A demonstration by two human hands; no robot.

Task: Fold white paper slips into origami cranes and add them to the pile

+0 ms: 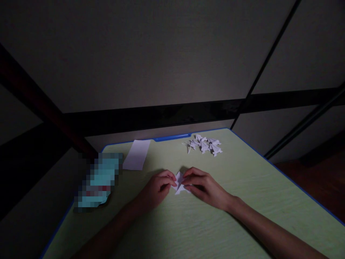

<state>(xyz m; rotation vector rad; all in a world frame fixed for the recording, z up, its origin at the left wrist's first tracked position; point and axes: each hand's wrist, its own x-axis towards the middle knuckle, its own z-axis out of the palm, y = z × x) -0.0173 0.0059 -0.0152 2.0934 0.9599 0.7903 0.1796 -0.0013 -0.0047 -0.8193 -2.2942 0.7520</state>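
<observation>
Between my two hands, low over the middle of the table, is a small piece of folded white paper (pixel 178 180) with a pointed top and small legs at its lower edge. My left hand (pixel 161 185) pinches its left side between thumb and fingers. From the right, my right hand (pixel 201 185) grips the other side, fingertips covering part of the folds. Farther back to the right lies a group of several folded white paper figures (pixel 205 144), similarly pointed and legged. A flat sheet of white paper (pixel 137 154) rests at the back left.
The pale green table (pixel 172 230) has a blue rim and a blue tray-like strip (pixel 172 137) at its back edge. A blurred-out turquoise item (pixel 99 181) lies on the left side. Behind the table stand cabinet-like panels (pixel 151 61) with a dark band.
</observation>
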